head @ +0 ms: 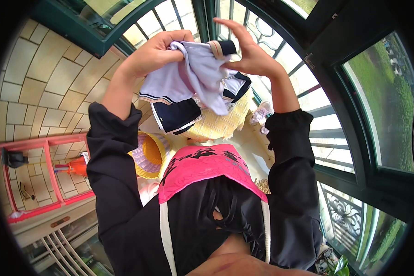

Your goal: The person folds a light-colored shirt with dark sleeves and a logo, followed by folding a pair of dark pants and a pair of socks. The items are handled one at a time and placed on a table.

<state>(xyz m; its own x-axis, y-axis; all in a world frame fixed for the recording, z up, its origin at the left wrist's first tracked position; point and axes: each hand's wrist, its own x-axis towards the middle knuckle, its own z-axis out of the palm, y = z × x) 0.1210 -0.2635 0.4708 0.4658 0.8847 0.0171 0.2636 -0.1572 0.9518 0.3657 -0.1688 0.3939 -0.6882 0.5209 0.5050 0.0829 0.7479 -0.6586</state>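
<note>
My left hand (158,53) grips a pale lavender garment (196,74) by its edge, fingers closed on the cloth. The garment hangs down between my hands and has striped trim, with a navy cuff at its upper right. Beside that cuff is my right hand (253,51), its fingers spread and thumb near the fabric; whether the thumb touches it is unclear. Below lie a navy garment with white edging (176,115) and a white-and-navy garment (239,86), both on a yellow textured cloth (220,120).
A yellow and lilac woven basket (151,155) stands below left of the clothes. Pale shoes (261,112) sit on a ledge by the barred window. A green-framed window sash (101,45) juts in at upper left. A pink rack (50,172) is along the tiled wall.
</note>
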